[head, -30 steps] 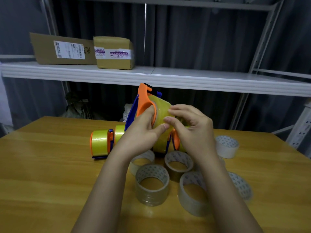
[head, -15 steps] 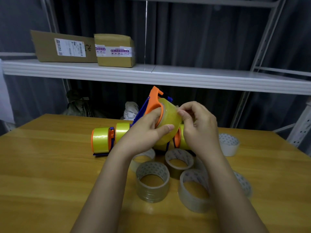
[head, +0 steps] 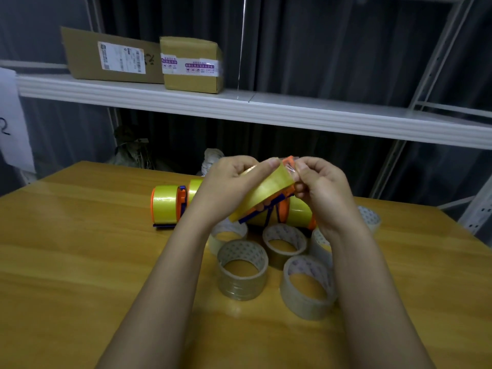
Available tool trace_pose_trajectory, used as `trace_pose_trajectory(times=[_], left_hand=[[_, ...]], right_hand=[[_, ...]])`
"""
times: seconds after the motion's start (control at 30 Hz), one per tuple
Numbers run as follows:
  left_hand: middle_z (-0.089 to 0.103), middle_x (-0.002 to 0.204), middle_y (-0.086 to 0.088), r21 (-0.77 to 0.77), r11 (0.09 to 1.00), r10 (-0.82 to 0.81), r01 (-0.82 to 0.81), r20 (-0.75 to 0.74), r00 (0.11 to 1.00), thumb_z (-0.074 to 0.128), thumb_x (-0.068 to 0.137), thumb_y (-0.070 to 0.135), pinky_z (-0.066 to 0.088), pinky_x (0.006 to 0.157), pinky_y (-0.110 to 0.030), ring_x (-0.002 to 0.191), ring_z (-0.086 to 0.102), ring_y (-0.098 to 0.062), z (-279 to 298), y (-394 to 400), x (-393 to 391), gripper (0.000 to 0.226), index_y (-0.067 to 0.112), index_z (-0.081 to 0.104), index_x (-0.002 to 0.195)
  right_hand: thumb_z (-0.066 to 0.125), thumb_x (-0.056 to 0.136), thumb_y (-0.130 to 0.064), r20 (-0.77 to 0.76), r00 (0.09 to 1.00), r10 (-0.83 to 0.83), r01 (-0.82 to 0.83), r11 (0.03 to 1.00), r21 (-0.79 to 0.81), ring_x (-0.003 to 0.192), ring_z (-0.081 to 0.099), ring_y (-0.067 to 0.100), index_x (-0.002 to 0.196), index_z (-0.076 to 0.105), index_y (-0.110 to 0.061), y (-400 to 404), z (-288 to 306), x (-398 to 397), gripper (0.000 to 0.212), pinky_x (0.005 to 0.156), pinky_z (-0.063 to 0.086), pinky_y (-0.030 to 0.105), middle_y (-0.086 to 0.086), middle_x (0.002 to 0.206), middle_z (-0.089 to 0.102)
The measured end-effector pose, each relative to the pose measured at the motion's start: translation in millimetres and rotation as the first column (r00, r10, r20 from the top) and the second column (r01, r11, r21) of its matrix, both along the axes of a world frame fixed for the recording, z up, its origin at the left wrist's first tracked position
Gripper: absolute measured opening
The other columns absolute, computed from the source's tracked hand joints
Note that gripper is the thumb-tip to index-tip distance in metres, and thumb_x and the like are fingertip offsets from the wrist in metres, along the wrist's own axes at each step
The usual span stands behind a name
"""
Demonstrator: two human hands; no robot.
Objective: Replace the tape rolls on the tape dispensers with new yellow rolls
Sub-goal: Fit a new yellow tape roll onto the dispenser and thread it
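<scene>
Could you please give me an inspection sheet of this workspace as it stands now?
Surface: wooden table, lit from above.
Job's things: held dispenser with yellow roll, raised above the table; loaded dispenser lying at back left; another behind the hands.
Clutter: clear tape rolls standing near the front.
Grippers: left hand grips the held dispenser; right hand pinches the tape end, fingers curled.
Cables: nothing seen.
Surroundings: white shelf with two cardboard boxes; dark curtain.
</scene>
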State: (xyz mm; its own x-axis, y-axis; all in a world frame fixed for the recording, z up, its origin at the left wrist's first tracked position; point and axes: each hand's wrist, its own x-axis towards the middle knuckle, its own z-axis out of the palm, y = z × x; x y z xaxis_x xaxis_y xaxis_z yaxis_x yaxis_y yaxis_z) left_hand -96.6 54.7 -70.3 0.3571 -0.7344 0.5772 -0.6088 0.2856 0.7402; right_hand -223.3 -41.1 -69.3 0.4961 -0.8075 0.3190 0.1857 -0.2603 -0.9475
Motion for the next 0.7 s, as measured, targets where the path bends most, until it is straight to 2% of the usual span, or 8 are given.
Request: trace_pose_trajectory(times=[0.13, 0.23, 0.33, 0.4, 0.47, 0.57, 0.63, 0.7], left_hand=[[0.032, 0.040, 0.013, -0.105, 0.989, 0.097, -0.108, -0.103, 0.990, 0.062, 0.090, 0.032, 0.024, 0.044, -0.014, 0.040, 0.033, -0.004, -4, 3, -2, 0.053, 0.023, 0.036, 0.044], [0.028, 0.040, 0.011, -0.092, 0.980, 0.164, -0.174, -0.104, 0.981, 0.064, 0.086, 0.042, 0.023, 0.044, -0.020, 0.040, 0.030, -0.005, -9, 11, -3, 0.058, 0.021, 0.030, 0.044], [0.026, 0.043, 0.006, -0.044, 0.976, 0.212, -0.214, -0.051, 0.976, 0.058, 0.081, 0.057, 0.022, 0.048, -0.030, 0.041, 0.028, -0.008, -11, 26, -3, 0.061, 0.015, 0.030, 0.045], [0.027, 0.043, 0.002, -0.021, 0.972, 0.232, -0.232, -0.024, 0.972, 0.057, 0.082, 0.058, 0.022, 0.048, -0.032, 0.041, 0.029, -0.010, -11, 39, -6, 0.064, 0.011, 0.034, 0.046], [0.026, 0.043, 0.003, 0.001, 0.969, 0.249, -0.249, 0.001, 0.969, 0.059, 0.086, 0.055, 0.023, 0.047, -0.030, 0.041, 0.028, -0.010, -11, 53, -10, 0.064, 0.010, 0.035, 0.046], [0.028, 0.044, -0.002, 0.036, 0.966, 0.253, -0.255, 0.065, 0.965, 0.057, 0.088, 0.051, 0.025, 0.044, -0.016, 0.039, 0.026, -0.010, -6, 72, -17, 0.063, 0.008, 0.038, 0.047], [0.027, 0.044, -0.003, 0.058, 0.967, 0.243, -0.249, 0.085, 0.966, 0.057, 0.089, 0.049, 0.025, 0.041, -0.014, 0.039, 0.025, -0.011, -3, 84, -23, 0.062, 0.006, 0.037, 0.047], [0.024, 0.044, -0.001, 0.088, 0.966, 0.236, -0.243, 0.087, 0.968, 0.058, 0.089, 0.047, 0.021, 0.040, -0.018, 0.040, 0.022, -0.012, -2, 94, -29, 0.062, 0.008, 0.033, 0.047]], right_hand=[[0.052, 0.098, -0.008, 0.067, 0.992, -0.110, 0.121, 0.974, -0.191, 0.060, 0.058, -0.002, 0.107, 0.054, -0.020, 16, 1, 1, 0.015, 0.058, 0.046, 0.014, -0.006, 0.066, 0.063], [0.055, 0.096, -0.006, 0.075, 0.983, -0.170, 0.185, 0.923, -0.338, 0.069, 0.059, -0.001, 0.092, 0.059, -0.026, 26, 0, -1, 0.021, 0.065, 0.048, 0.017, -0.013, 0.075, 0.065], [0.054, 0.097, -0.010, 0.009, 0.988, -0.157, 0.146, 0.898, -0.415, 0.079, 0.063, 0.003, 0.089, 0.065, -0.028, 39, -3, -9, 0.023, 0.070, 0.053, 0.021, -0.014, 0.082, 0.067], [0.052, 0.098, -0.011, -0.055, 0.990, -0.129, 0.096, 0.909, -0.405, 0.083, 0.064, 0.006, 0.093, 0.069, -0.024, 49, -5, -17, 0.022, 0.073, 0.054, 0.027, -0.008, 0.085, 0.068], [0.051, 0.099, -0.011, -0.115, 0.989, -0.088, 0.045, 0.941, -0.335, 0.077, 0.063, 0.003, 0.092, 0.071, -0.022, 60, -6, -23, 0.024, 0.072, 0.054, 0.027, -0.009, 0.082, 0.068], [0.048, 0.100, -0.011, -0.156, 0.988, -0.003, -0.030, 0.978, -0.208, 0.079, 0.065, 0.005, 0.091, 0.071, -0.022, 77, -7, -33, 0.027, 0.070, 0.056, 0.026, -0.006, 0.087, 0.070], [0.046, 0.101, -0.007, -0.120, 0.989, 0.082, -0.098, 0.985, -0.138, 0.067, 0.060, 0.004, 0.094, 0.071, -0.012, 89, -8, -41, 0.027, 0.056, 0.048, 0.017, 0.002, 0.081, 0.066], [0.044, 0.101, -0.005, -0.071, 0.987, 0.142, -0.147, 0.986, -0.077, 0.060, 0.053, 0.006, 0.096, 0.070, -0.002, 97, -10, -50, 0.027, 0.047, 0.038, 0.015, 0.006, 0.074, 0.062]])
